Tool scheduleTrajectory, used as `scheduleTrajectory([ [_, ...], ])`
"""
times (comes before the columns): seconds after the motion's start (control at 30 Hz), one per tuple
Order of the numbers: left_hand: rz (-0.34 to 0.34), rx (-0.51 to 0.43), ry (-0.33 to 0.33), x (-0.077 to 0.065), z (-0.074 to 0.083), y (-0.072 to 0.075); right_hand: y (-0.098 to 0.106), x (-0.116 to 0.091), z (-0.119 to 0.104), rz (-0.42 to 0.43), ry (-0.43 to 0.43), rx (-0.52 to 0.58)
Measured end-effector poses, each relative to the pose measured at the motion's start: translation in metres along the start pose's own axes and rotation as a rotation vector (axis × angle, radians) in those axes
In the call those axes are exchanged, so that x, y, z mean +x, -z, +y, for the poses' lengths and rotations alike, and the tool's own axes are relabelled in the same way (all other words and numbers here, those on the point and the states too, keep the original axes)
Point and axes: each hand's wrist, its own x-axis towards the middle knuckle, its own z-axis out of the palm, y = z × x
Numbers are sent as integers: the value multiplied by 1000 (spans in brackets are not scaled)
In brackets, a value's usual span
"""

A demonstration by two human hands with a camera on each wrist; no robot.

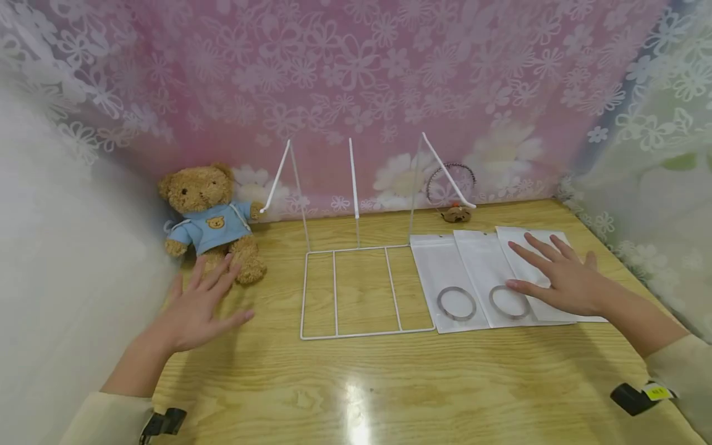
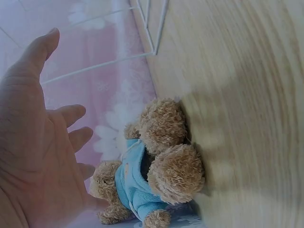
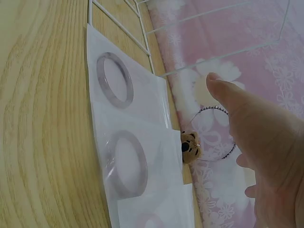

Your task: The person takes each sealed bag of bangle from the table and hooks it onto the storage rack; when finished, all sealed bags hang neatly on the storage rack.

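My left hand point(image 1: 194, 309) hovers with spread fingers over the table, in front of a brown teddy bear point(image 1: 208, 213) in a light blue hoodie. It holds nothing; the left wrist view shows the bare palm beside the bear point(image 2: 135, 175). On the right, my right hand point(image 1: 562, 278) is spread above overlapping white packets with clear fronts and touches nothing that I can see. A ring-shaped bangle shows in the left packet point(image 1: 436, 266) and another in the middle packet point(image 1: 478, 259). The right packet point(image 1: 512, 238) is partly hidden by the hand. Between the hands stands a white wire rack point(image 1: 334, 293) with three upright arms.
Behind the rack, a beaded loop point(image 1: 427, 185) with a small brown plush head point(image 1: 457, 214) leans near the pink floral curtain point(image 1: 345, 74). Pale cloth hangs at both sides. The wooden table point(image 1: 278, 383) extends toward me, with a light reflection on it.
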Motion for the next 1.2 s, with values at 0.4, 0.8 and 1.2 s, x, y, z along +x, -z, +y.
scheduleTrajectory([
  [0.4, -13, -132, -13, 10, 4, 11, -6, 22, -12, 6, 45, -28],
  [0.8, 61, -427, -107, 19, 16, 40, -16, 50, -11, 15, 97, -11],
  [1.2, 321, -766, -342, 32, 44, 78, -41, 87, -3, -6, 139, 180],
])
